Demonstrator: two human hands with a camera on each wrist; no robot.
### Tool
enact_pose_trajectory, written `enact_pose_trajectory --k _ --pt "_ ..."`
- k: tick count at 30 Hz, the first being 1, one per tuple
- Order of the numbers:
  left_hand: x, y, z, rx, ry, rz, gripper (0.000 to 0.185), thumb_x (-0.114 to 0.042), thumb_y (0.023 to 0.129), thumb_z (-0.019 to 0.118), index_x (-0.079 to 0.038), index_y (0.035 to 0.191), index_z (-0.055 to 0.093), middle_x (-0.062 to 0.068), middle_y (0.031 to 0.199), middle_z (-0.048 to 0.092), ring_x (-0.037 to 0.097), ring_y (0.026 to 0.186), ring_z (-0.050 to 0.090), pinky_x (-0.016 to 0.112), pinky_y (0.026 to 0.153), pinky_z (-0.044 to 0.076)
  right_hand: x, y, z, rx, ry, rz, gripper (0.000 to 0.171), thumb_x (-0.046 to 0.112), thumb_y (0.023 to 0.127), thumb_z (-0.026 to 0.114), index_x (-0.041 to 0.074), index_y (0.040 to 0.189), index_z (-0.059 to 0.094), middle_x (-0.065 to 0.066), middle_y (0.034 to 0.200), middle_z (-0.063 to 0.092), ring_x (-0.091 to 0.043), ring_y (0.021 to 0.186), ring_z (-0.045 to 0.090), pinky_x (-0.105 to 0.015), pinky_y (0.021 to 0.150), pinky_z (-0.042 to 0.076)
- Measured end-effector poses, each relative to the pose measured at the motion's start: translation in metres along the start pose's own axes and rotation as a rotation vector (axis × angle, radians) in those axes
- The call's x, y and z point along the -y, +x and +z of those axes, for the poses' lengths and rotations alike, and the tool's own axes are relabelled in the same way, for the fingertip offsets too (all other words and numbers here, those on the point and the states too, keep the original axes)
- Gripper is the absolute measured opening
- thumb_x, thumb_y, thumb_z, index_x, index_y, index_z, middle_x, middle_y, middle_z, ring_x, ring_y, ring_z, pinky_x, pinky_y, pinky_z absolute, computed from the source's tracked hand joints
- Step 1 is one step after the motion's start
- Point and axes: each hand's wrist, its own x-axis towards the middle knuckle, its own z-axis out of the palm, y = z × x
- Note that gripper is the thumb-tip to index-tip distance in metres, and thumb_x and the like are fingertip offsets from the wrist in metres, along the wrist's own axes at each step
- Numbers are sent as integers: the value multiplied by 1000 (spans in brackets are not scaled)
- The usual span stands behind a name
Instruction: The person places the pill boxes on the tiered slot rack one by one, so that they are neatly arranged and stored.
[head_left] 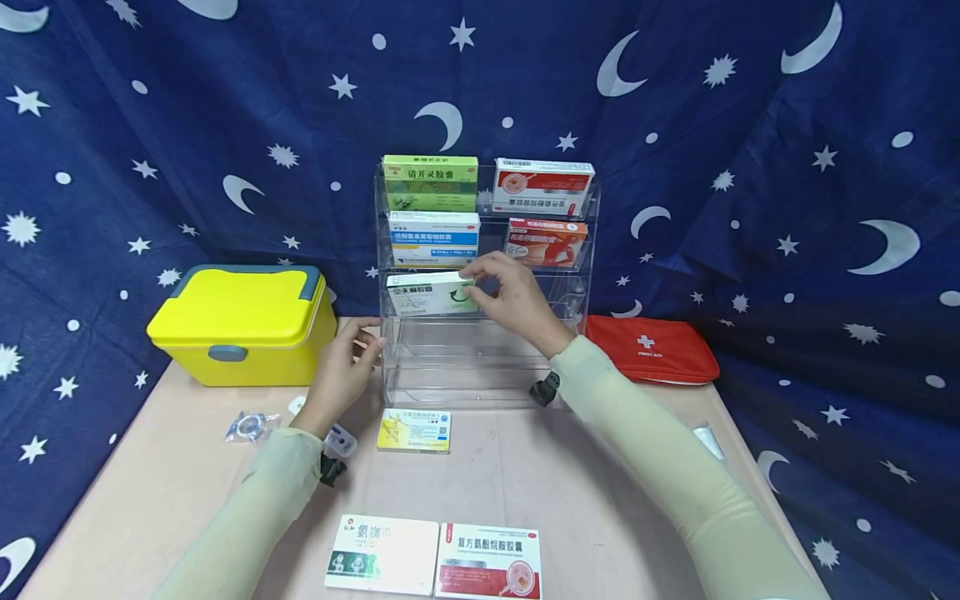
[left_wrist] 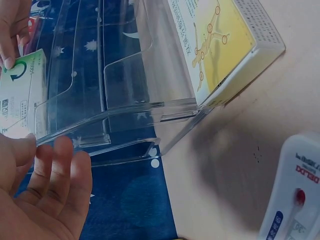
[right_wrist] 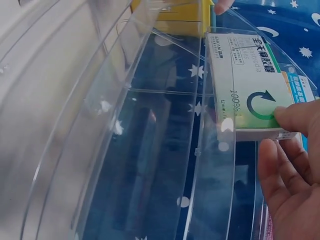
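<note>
A clear tiered display rack [head_left: 480, 375] stands at the back of the table. My right hand [head_left: 517, 300] pinches the right end of a white and green medicine box [head_left: 423, 297] on the rack's third tier from the top. In the right wrist view, the thumb of the right hand [right_wrist: 295, 155] lies on that medicine box [right_wrist: 245, 85], near its curved arrow. My left hand [head_left: 351, 371] holds the rack's left side edge. In the left wrist view, the thumb and fingertips of the left hand [left_wrist: 47, 185] meet at the rack's edge [left_wrist: 75, 125].
Green [head_left: 431, 183], blue-white [head_left: 435, 242], red-white [head_left: 543, 187] and red [head_left: 546, 243] boxes fill the upper tiers. A yellow box [head_left: 414, 431] lies before the rack, two white boxes [head_left: 382, 554] [head_left: 489, 562] nearer. A yellow case [head_left: 240, 325] and red first-aid pouch [head_left: 652, 350] flank it.
</note>
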Motion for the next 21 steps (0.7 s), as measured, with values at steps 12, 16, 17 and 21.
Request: enact_pose_trajectory --k 12,16,17,21 --pt "-1 0 -1 11 1 -16 34 -16 104 62 -12 137 55 8 97 63 26 78 66 39 65 54 13 -67 -9 19 78 4 16 17 93 77 14 109 76 8 112 65 -16 97 60 -32 66 54" --pt "-2 -1 0 15 -8 -27 34 -16 104 61 -13 137 55 9 99 62 25 79 66 39 66 55 10 -123 -6 180 92 69 14 16 92 77 16 106 75 11 103 67 -12 90 62 -32 66 54" --pt "-2 -1 0 16 -9 -26 35 -16 104 61 -13 137 55 9 99 62 25 79 66 39 66 55 9 -138 -4 221 96 97 14 16 92 77 17 106 75 12 101 67 -11 88 62 -31 66 54" --pt "-2 -1 -1 16 -6 -13 34 -15 104 61 -12 137 55 9 99 63 28 81 66 39 67 55 6 -197 2 347 131 174 17 18 92 78 20 107 73 15 94 65 -12 82 62 -30 66 53"
